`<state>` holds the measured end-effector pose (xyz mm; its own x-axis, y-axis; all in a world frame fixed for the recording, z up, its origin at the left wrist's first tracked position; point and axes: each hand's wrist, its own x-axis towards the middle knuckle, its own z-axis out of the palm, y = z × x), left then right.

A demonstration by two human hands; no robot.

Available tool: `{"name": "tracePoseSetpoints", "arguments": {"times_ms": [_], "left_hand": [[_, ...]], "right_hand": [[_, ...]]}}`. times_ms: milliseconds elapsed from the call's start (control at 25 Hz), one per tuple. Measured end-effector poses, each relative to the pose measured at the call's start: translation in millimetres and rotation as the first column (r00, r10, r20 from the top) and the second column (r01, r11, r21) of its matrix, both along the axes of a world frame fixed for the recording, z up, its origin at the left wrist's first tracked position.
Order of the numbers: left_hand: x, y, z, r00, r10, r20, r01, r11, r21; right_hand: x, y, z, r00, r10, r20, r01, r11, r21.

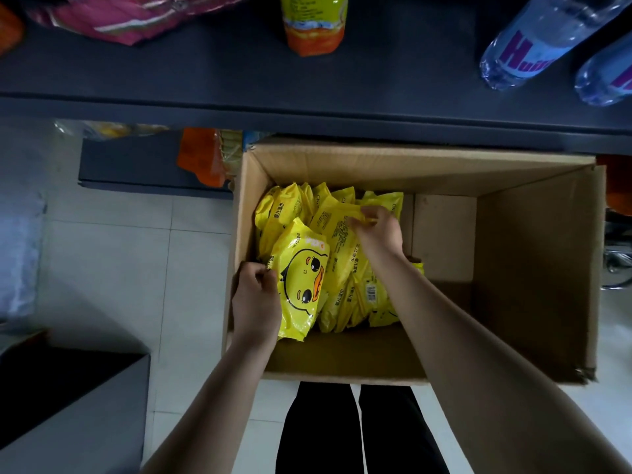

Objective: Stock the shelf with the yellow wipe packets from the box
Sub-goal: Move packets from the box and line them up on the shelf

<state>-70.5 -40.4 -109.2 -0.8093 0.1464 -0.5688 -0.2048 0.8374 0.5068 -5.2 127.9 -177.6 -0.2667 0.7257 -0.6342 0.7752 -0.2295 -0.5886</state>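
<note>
Black trouser legs [319, 436] sit nearest under my view, standing on a white tiled floor [113, 254]. Just past them is an open cardboard box [342, 372] on the floor, pushed up against the front of the shelf.

My left grip [254, 299] is at the box's near-left corner. Its fingers are curled in a pinch on the left edge of the duck packet [302, 282], a yellow wipe packet with a cartoon duck face, orange bill and black eyes on the front. There is small pink lettering near its top that I cannot read.

My right grip [378, 230] reaches deeper into the box. Its fingertips are curled around the top edge of a second packet [337, 234], which shows its back: blocks of fine black print, too small to read.

The other yellow packets [371, 299] stand on edge in the left half of the box, packed together. Some carry black Chinese characters down their sides, and one shows a white barcode label. The right half of the box shows bare cardboard.

Beyond the box's left side, a lower shelf [136, 165] holds orange packets [201, 159].

Farthest away, the dark shelf [239, 80] crosses the whole view. On it lie pink packs [119, 18], a yellow and orange bag [313, 25], and two clear water bottles. The nearer bottle [533, 42] has a blue label with purple letters starting "Hui". The other bottle [605, 80] is cut off by the frame's edge.
</note>
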Motion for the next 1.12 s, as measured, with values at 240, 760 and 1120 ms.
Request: {"name": "tracePoseSetpoints", "arguments": {"times_ms": [240, 760, 1120], "left_hand": [[1.4, -2.5, -9.8, 1.000, 0.026, 0.013, -0.026, 1.000, -0.014], [2.0, -4.5, -9.9, 1.000, 0.024, 0.020, -0.025, 1.000, 0.017], [-2.6, 7.9, 0.1, 0.996, 0.089, 0.008, -0.089, 0.994, 0.061]], "right_hand": [[-48.1, 27.7, -25.9, 0.856, 0.501, 0.129, -0.488, 0.865, -0.119], [0.9, 33.8, 16.5, 0.945, 0.325, 0.028, -0.322, 0.943, -0.080], [60.3, 41.2, 78.5, 0.983, -0.028, -0.180, -0.003, 0.986, -0.167]]}}
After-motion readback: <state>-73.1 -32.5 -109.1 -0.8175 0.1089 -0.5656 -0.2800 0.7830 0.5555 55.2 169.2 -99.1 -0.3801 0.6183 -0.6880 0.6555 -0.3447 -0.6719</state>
